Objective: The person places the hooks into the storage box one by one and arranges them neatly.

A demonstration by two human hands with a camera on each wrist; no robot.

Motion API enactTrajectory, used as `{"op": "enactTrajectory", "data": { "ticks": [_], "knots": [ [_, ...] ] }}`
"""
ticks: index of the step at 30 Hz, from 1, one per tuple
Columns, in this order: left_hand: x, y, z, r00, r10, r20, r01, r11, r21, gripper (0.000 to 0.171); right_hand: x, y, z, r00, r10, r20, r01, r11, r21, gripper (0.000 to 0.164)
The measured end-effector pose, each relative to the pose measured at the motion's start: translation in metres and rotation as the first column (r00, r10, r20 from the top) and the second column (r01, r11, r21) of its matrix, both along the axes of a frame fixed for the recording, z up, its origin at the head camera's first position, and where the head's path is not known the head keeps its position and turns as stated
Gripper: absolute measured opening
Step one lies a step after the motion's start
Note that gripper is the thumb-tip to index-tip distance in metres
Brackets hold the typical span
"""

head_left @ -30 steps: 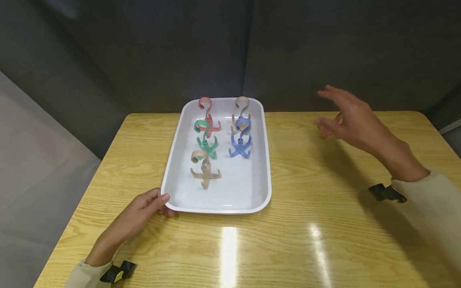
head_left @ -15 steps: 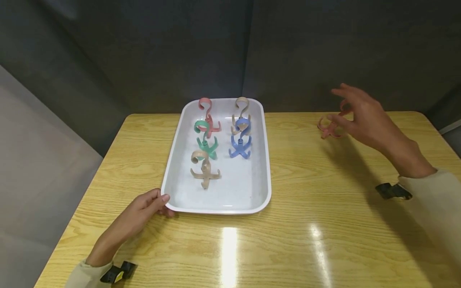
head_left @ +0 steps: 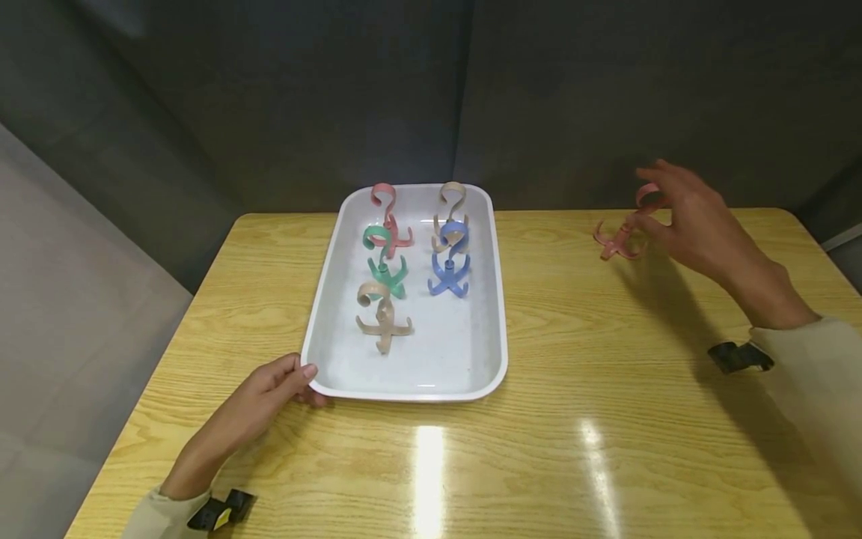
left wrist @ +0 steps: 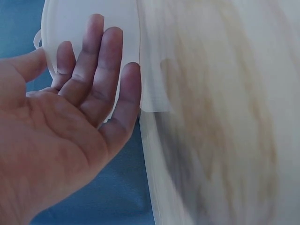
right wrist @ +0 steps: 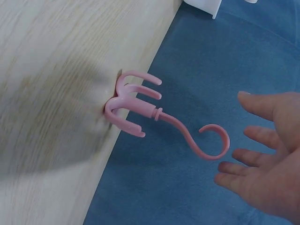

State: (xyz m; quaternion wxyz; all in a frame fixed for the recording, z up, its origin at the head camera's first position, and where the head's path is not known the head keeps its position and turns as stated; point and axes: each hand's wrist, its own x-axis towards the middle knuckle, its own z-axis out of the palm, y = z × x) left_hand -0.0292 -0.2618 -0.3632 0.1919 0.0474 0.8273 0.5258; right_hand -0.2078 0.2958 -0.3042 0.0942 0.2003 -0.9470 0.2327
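Note:
At the near left corner of a white tray (head_left: 411, 395), my left hand (head_left: 259, 400) holds the rim, thumb on top and fingers underneath. The left wrist view shows the palm of this hand (left wrist: 70, 126) with its fingers across the tray (left wrist: 129, 28). To the right, a pink multi-pronged swivel hook (head_left: 614, 244) stands upright on its prongs near the table's far edge. My right hand (head_left: 707, 236) hovers beside it and partly hides it in the head view. In the right wrist view, loose fingers of that hand (right wrist: 267, 159) are apart from the curled top of the pink hook (right wrist: 140, 108).
Inside the tray stand several similar hooks: a pink one (head_left: 392, 238) and a beige one (head_left: 453, 192) at the back, a green one (head_left: 388, 281) and a blue one (head_left: 449, 281) midway, another beige one (head_left: 384, 329) in front. Dark curtain (head_left: 337, 97) hangs behind the wooden table (head_left: 552, 359).
My right hand has drawn away to the right, and the pink hook standing on the table has come into sight. The left hand and the tray have stayed put.

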Motion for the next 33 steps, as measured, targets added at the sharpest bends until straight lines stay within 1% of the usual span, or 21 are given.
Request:
{"op": "enactTrajectory", "data": {
  "ticks": [7,15,25,30,33],
  "knots": [
    [0.0,0.0,0.0,1.0,0.0,-0.01,0.0,1.0,-0.002,0.033,-0.002,0.006,-0.004,1.0,-0.026,-0.008,0.026,1.0,0.011,0.058],
    [0.0,0.001,0.0,1.0,0.004,-0.011,-0.004,1.0,-0.006,0.032,-0.004,0.007,-0.007,0.998,-0.015,-0.069,0.015,1.0,-0.001,0.05],
    [0.0,0.003,0.0,1.0,0.011,-0.005,-0.011,1.0,-0.012,0.03,-0.005,0.014,-0.011,0.997,-0.055,-0.062,0.055,0.998,-0.007,0.044],
    [0.0,0.004,0.0,1.0,0.01,-0.006,-0.01,1.0,-0.001,0.028,-0.005,0.014,-0.01,0.995,-0.089,-0.049,0.088,0.996,-0.013,0.039],
    [0.0,0.004,0.001,1.0,0.006,-0.01,-0.006,1.0,0.003,0.028,-0.006,0.014,-0.01,0.992,-0.11,-0.06,0.109,0.994,-0.015,0.035]
  ]
}}
